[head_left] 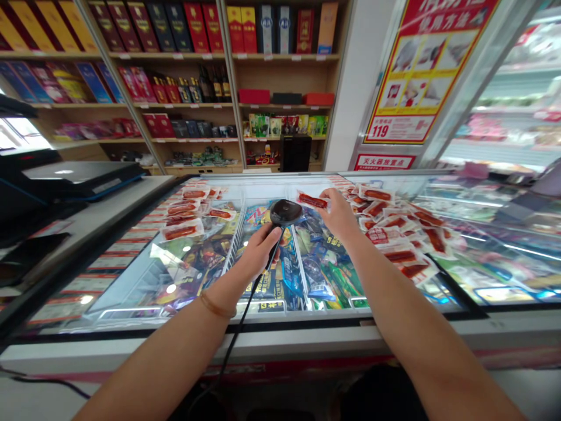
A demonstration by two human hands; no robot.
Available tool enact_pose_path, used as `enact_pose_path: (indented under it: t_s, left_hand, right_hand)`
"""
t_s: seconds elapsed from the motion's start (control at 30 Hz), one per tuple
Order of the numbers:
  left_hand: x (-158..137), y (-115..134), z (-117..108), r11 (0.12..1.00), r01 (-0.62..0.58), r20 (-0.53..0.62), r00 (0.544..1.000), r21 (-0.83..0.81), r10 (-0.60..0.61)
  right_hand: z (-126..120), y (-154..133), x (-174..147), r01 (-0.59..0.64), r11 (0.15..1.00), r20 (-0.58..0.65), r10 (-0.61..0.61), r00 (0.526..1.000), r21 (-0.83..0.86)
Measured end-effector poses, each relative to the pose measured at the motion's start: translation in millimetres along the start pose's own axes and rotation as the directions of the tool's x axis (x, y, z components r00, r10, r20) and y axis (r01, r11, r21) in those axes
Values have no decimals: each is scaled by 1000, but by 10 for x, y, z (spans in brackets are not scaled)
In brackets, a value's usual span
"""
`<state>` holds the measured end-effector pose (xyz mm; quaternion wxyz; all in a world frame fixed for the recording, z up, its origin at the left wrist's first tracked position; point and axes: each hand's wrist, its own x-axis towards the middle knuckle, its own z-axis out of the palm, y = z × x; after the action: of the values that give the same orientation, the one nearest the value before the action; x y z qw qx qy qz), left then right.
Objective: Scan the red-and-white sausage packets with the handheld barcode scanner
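My left hand (262,248) is wrapped round the handle of a black barcode scanner (284,211), whose cord runs down past the freezer's front edge. Just right of the scanner head, my right hand (339,215) pinches one end of a vacuum-packed sausage (312,200) with a red-brown filling. Below both hands is the glass top of a chest freezer (144,263). A large pile of similar sausage packs (394,222) lies on the glass to the right. A smaller group of packs (182,209) lies on the left side.
Bagged frozen goods (337,275) show through the glass, split by white wire dividers (236,237). At left stands a counter with a flat dark device (83,175). Shelves (284,57) of boxes and bottles line the back wall, beside a red-and-yellow poster (416,88).
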<state>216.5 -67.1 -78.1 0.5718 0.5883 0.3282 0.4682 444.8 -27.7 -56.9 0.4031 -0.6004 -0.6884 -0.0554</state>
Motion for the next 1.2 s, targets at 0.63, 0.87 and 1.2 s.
enact_pose_path:
  t_s: [0.63,0.87,1.2]
  left_hand:
    - [76,410,-261,998,54,-379,923,-32,-62]
    - [-270,808,-1202,999,-15,-621,783,45,40]
    - [-712,878,-1969,993,66,-745,667,94,26]
  right_hand:
    - [627,-497,81,-95,962,142,59,988,256]
    - [1499,-1668,388,-22,895,282,-117,952,446]
    - [2257,-2428,410,23,980,349,-92,933,197]
